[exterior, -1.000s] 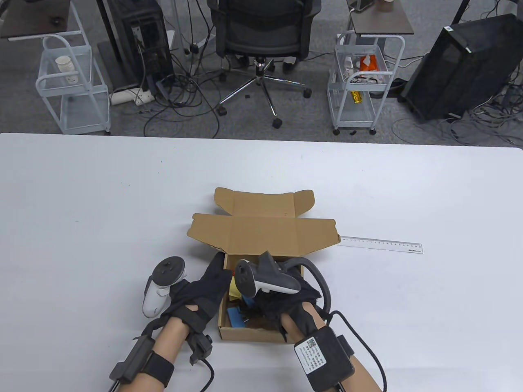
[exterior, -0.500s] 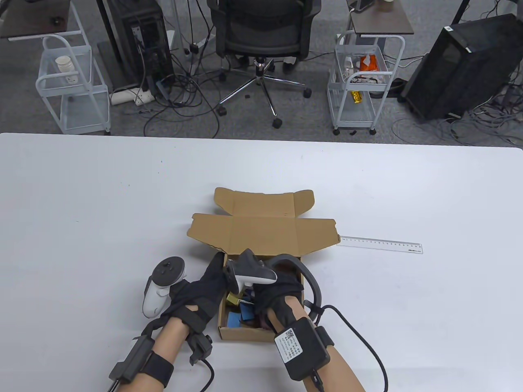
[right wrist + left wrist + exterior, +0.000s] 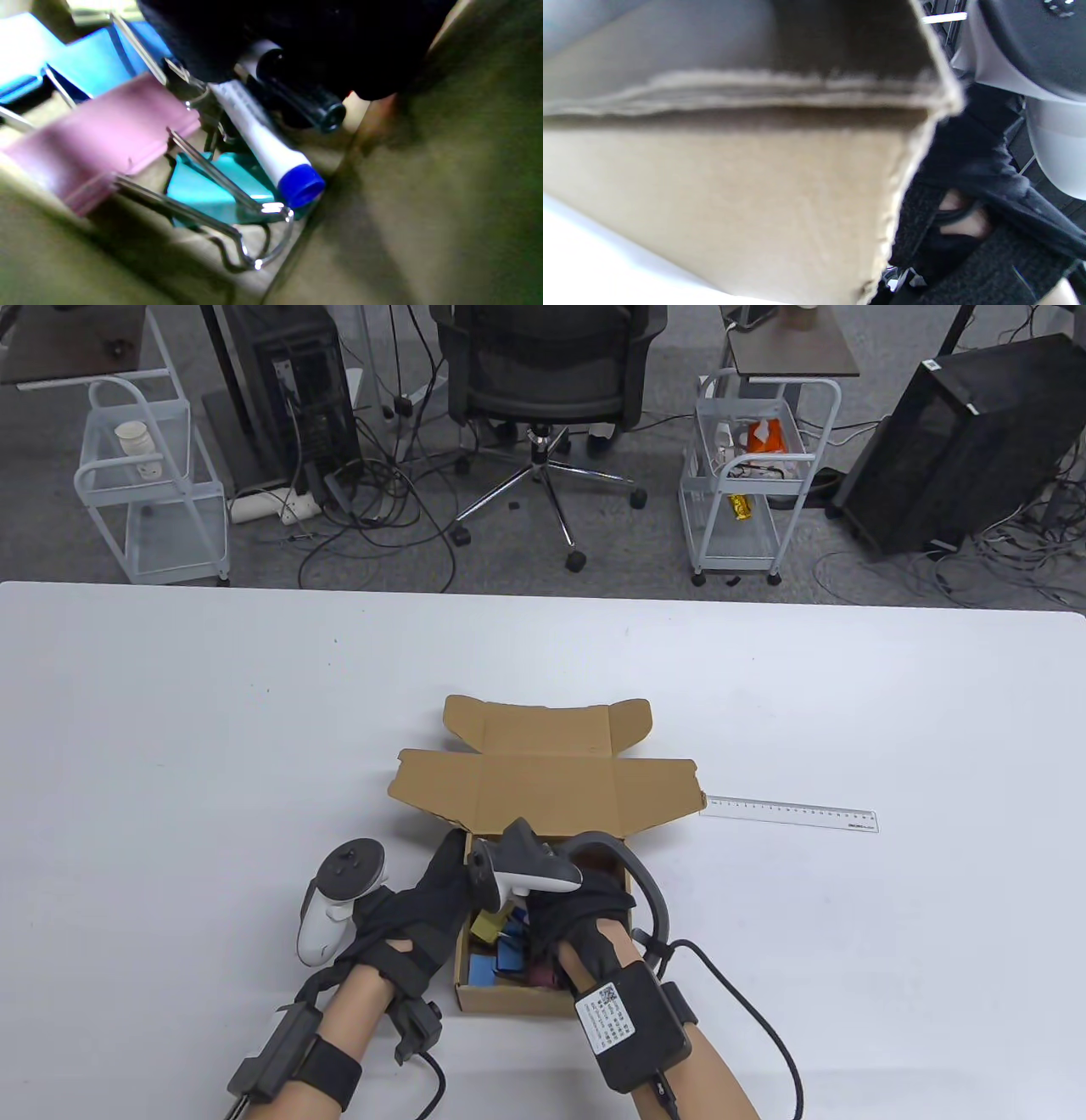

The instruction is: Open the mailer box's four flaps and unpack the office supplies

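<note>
The brown mailer box (image 3: 509,999) sits open near the table's front, its lid and flaps (image 3: 543,789) spread away from me. My left hand (image 3: 433,899) grips the box's left wall, which fills the left wrist view (image 3: 734,190). My right hand (image 3: 568,920) reaches down inside the box. In the right wrist view its gloved fingers (image 3: 297,34) lie over the upper ends of a white marker with a blue cap (image 3: 263,144) and a black pen (image 3: 305,99). The grip itself is hidden. Purple (image 3: 97,135), teal (image 3: 203,190) and blue (image 3: 97,67) binder clips lie beside them.
A clear ruler (image 3: 789,814) lies on the white table to the right of the lid. Blue (image 3: 496,963) and yellow (image 3: 485,925) clips show in the box between my hands. An office chair, carts and cables stand beyond the far table edge.
My right hand has moved left and deeper into the box, then shifted only slightly. The clips in the box have shifted a little. My left hand and the box have stayed put.
</note>
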